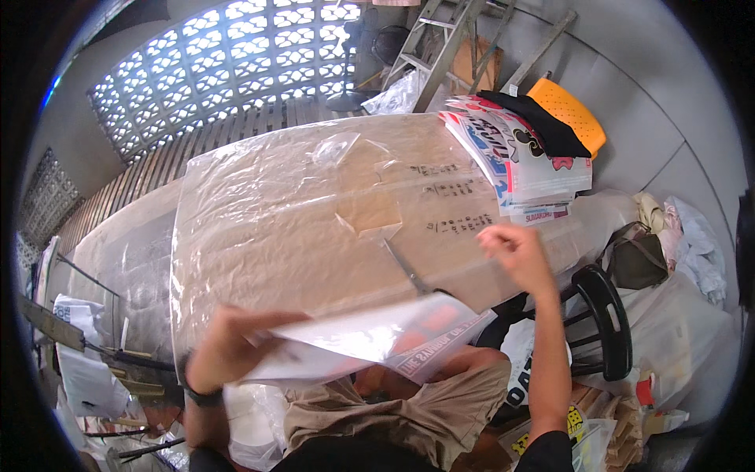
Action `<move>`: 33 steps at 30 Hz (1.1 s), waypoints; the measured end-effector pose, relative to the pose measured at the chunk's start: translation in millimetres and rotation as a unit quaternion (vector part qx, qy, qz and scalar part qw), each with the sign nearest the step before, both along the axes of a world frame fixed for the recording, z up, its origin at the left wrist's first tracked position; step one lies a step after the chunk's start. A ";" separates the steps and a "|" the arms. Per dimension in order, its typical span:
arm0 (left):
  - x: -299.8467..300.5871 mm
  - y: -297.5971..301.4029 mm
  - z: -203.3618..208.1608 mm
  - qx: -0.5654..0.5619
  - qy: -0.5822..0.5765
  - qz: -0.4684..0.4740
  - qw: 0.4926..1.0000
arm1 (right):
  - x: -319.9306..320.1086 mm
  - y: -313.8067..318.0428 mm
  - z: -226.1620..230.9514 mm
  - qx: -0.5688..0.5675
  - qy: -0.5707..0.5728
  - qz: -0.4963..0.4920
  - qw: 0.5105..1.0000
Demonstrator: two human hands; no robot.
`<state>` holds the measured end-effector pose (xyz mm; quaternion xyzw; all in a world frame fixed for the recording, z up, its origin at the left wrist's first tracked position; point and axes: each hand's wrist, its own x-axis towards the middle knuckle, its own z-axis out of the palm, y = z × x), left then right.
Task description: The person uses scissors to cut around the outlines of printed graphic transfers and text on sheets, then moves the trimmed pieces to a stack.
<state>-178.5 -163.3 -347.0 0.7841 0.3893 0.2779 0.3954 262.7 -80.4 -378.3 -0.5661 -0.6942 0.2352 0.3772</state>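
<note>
A glossy translucent sheet with reversed-looking printed lettering at its right end spans the near edge of the table above my lap. My left hand is closed on its left end, somewhat blurred. Raised over the right side of the table, my right hand has its fingers curled in, apart from the sheet; whether anything small is inside them is hidden. A pair of scissors lies just beyond the sheet, blades pointing away from me and handles partly covered by it.
Clear plastic covers the table, with handwritten marks beneath. At the far right sits a stack of printed sheets, a black cloth on it, beside an orange plastic chair back. A black stool stands right of me; a ladder leans behind.
</note>
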 end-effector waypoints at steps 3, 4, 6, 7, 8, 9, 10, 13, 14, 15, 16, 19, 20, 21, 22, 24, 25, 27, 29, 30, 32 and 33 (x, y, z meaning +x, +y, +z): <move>-66.7 13.6 29.5 -0.058 -0.069 0.122 0.988 | -51.5 -7.9 -14.1 -0.058 -0.096 0.105 0.988; -91.7 20.0 35.1 -0.064 -0.146 0.137 0.978 | -64.6 -5.2 -17.7 -0.074 -0.122 0.150 0.978; -132.8 46.9 54.7 0.019 0.010 0.186 0.982 | -82.6 -17.1 -26.1 -0.017 -0.170 0.149 0.974; -144.2 55.7 61.8 0.027 0.001 0.203 0.979 | -88.5 -21.5 -31.2 0.013 -0.187 0.156 0.970; -163.3 63.8 62.2 0.022 -0.020 0.201 0.979 | -93.0 -24.1 -28.7 -0.044 -0.196 0.150 0.968; -176.6 67.4 69.1 0.002 -0.006 0.205 0.979 | -94.7 -25.1 -20.9 -0.099 -0.206 0.147 0.962; -191.5 73.0 67.9 0.012 0.014 0.197 0.980 | -94.3 -25.8 -16.7 -0.096 -0.220 0.142 0.960; -217.8 79.8 52.8 -0.025 -0.060 0.252 0.966 | -84.4 -36.6 -32.4 -0.007 -0.264 0.053 0.963; -225.7 77.9 44.1 -0.026 -0.080 0.268 0.960 | -78.7 -34.7 -36.3 0.000 -0.277 0.031 0.960; -233.1 77.2 37.6 -0.028 -0.098 0.283 0.954 | -73.9 -31.8 -40.5 0.008 -0.288 0.007 0.957; -234.0 74.4 32.6 -0.022 -0.101 0.296 0.950 | -72.2 -31.2 -43.6 0.011 -0.299 -0.016 0.954; -242.4 70.8 35.8 -0.031 -0.101 0.299 0.948 | -62.4 -30.0 -37.3 -0.026 -0.324 -0.010 0.946; -248.5 70.3 40.9 -0.017 -0.098 0.307 0.946 | -59.7 -29.8 -35.7 -0.035 -0.315 -0.029 0.948; -256.1 68.9 47.6 -0.003 -0.095 0.317 0.944 | -57.1 -30.0 -35.0 -0.044 -0.307 -0.049 0.950; -259.9 70.9 55.1 0.014 -0.093 0.322 0.942 | -51.6 -30.1 -32.5 -0.051 -0.297 -0.073 0.951; -249.0 65.7 81.2 0.046 -0.046 0.339 0.939 | -30.4 -32.5 -32.2 -0.070 -0.228 -0.085 0.967; -244.2 62.2 93.4 0.061 -0.021 0.347 0.936 | -21.8 -38.4 -33.2 -0.080 -0.192 -0.090 0.974; -238.6 61.4 103.4 0.073 0.042 0.250 0.965 | -11.6 -58.7 -34.4 -0.100 -0.056 -0.090 0.989; -210.4 72.6 118.5 0.077 0.145 0.174 0.971 | 7.2 -84.8 -39.5 -0.074 0.056 -0.118 0.989; -207.9 97.2 119.1 0.083 0.185 0.134 0.970 | 15.5 -97.7 -50.8 -0.045 0.104 -0.133 0.985; -211.6 140.4 117.4 0.270 0.306 0.107 0.907 | 30.5 -113.8 -77.2 -0.027 0.180 -0.134 0.974; -199.5 161.9 113.8 0.360 0.356 0.082 0.858 | 33.1 -120.5 -85.3 -0.010 0.202 -0.141 0.969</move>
